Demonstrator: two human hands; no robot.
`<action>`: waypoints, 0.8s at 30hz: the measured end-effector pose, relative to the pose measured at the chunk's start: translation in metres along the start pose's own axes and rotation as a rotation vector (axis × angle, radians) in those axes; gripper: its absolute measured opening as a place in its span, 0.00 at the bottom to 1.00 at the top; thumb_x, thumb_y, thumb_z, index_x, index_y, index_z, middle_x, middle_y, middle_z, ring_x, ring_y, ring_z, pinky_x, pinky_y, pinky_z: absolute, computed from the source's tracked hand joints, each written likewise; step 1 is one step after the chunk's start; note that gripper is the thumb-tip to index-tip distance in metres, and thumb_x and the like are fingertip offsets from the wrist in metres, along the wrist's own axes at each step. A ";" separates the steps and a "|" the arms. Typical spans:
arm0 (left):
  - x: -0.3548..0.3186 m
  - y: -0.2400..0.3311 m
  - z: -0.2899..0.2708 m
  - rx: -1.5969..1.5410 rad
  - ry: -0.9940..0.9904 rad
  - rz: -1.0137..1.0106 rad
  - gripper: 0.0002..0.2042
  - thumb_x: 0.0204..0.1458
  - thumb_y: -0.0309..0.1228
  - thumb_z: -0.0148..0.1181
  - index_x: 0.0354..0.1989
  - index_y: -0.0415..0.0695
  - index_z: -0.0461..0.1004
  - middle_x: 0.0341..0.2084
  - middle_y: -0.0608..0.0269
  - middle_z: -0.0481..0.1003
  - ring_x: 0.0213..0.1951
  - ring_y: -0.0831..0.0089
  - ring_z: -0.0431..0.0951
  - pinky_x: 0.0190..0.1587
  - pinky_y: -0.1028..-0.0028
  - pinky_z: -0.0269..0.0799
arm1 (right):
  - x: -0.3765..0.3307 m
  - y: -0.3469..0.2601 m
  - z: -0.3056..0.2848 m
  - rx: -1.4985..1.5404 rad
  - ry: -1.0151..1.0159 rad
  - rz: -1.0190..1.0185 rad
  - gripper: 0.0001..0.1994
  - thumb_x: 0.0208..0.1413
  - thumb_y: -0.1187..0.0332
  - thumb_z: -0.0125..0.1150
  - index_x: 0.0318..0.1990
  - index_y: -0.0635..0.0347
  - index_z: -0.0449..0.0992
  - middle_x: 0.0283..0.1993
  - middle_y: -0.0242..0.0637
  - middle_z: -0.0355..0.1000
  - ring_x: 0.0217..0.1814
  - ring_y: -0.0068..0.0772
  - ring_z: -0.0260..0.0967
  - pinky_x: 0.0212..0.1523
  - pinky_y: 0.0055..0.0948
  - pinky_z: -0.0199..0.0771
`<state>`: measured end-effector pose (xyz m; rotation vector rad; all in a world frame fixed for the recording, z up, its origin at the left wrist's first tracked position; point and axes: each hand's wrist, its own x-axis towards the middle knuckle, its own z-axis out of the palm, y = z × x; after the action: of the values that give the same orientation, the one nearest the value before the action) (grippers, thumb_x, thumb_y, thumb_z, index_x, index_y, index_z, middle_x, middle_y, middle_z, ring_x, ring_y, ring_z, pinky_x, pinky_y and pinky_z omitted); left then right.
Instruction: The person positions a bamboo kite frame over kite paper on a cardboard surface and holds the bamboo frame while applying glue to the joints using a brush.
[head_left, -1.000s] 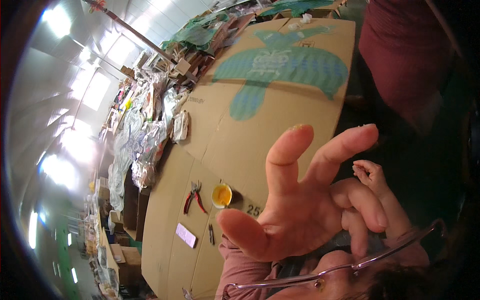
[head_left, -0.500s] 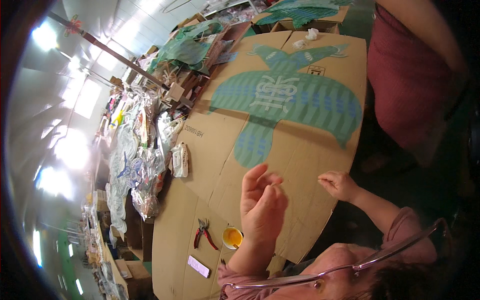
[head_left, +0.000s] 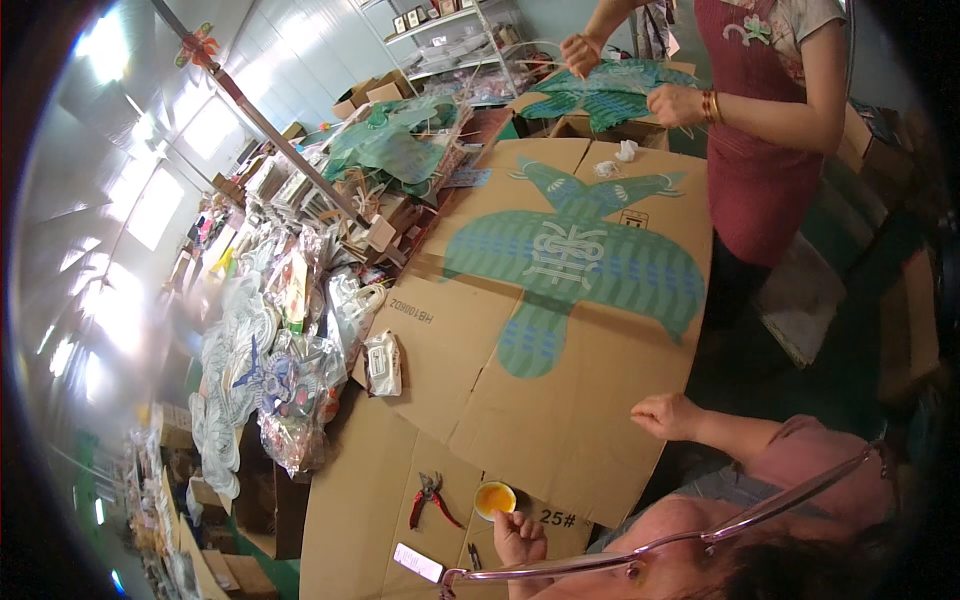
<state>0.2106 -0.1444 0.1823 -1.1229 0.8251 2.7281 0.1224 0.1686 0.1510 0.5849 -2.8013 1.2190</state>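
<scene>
A small white bowl point(head_left: 494, 499) of orange-yellow paste or liquid stands on the near cardboard. My left hand point(head_left: 522, 542) is at its near rim, fingers closed; whatever they pinch is hidden. Further right, my right hand point(head_left: 667, 415) hovers by the cardboard's right edge, curled closed, its contents not visible. Beyond both hands lies a flat green bird-shaped piece, like a kite point(head_left: 622, 262), with two heads, blue marks and a pale emblem. Red-handled pruning shears point(head_left: 431, 500) lie left of the bowl, near a white-and-pink phone-like slab point(head_left: 418, 562) and a small dark tool point(head_left: 473, 556).
A co-worker in a red apron point(head_left: 745, 160) stands at the far right, hands over green patterned sheets point(head_left: 600, 95). A wipes packet point(head_left: 382, 363) rests on the cardboard's point(head_left: 430, 395) left edge. Plastic-wrapped goods point(head_left: 290, 390) pile up to the left, behind a slanting pole point(head_left: 265, 120).
My left hand has come back from near the green piece's tail to the bowl. My right hand stays by the right edge. The view has shifted, showing more of the co-worker.
</scene>
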 end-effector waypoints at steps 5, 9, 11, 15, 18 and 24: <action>0.001 -0.007 0.010 0.037 0.077 0.072 0.16 0.54 0.46 0.46 0.20 0.51 0.61 0.14 0.71 0.62 0.12 0.82 0.54 0.15 0.82 0.48 | 0.028 0.002 -0.039 0.041 0.024 -0.056 0.07 0.48 0.68 0.56 0.31 0.62 0.73 0.29 0.42 0.71 0.31 0.41 0.70 0.30 0.32 0.70; -0.001 -0.026 0.038 -0.081 -0.039 0.054 0.20 0.53 0.48 0.46 0.14 0.50 0.61 0.13 0.70 0.63 0.13 0.81 0.57 0.15 0.80 0.53 | 0.048 0.005 -0.085 0.152 0.089 -0.141 0.06 0.46 0.71 0.58 0.32 0.63 0.73 0.30 0.42 0.71 0.30 0.40 0.70 0.29 0.30 0.70; -0.005 -0.038 0.062 -0.075 -0.005 0.095 0.19 0.53 0.48 0.46 0.16 0.50 0.64 0.14 0.69 0.65 0.13 0.80 0.59 0.16 0.80 0.54 | 0.053 -0.007 -0.124 0.196 0.093 -0.221 0.08 0.44 0.74 0.60 0.34 0.64 0.73 0.31 0.40 0.72 0.30 0.35 0.71 0.30 0.26 0.69; -0.004 -0.050 0.085 -0.095 -0.044 0.220 0.16 0.54 0.47 0.46 0.23 0.49 0.71 0.21 0.68 0.71 0.17 0.78 0.64 0.19 0.79 0.58 | 0.048 -0.042 -0.226 0.462 -0.151 -0.363 0.09 0.45 0.73 0.60 0.35 0.66 0.73 0.30 0.39 0.73 0.29 0.28 0.71 0.32 0.23 0.70; -0.017 -0.048 0.106 -0.087 0.021 0.296 0.15 0.54 0.46 0.46 0.26 0.50 0.72 0.25 0.68 0.73 0.20 0.78 0.65 0.21 0.79 0.59 | 0.055 -0.045 -0.284 0.475 -0.122 -0.450 0.09 0.48 0.69 0.59 0.32 0.67 0.73 0.29 0.41 0.72 0.28 0.27 0.71 0.30 0.23 0.70; -0.029 -0.032 0.090 -0.095 0.071 0.383 0.12 0.53 0.43 0.48 0.28 0.50 0.71 0.25 0.69 0.73 0.21 0.78 0.65 0.22 0.78 0.59 | 0.180 -0.062 -0.323 0.275 0.263 -0.378 0.12 0.57 0.66 0.46 0.28 0.65 0.68 0.23 0.28 0.63 0.25 0.15 0.58 0.26 0.16 0.57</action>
<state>0.1838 -0.0678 0.2402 -1.1939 1.0263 3.0792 -0.0620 0.3008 0.4496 0.8498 -2.1993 1.4745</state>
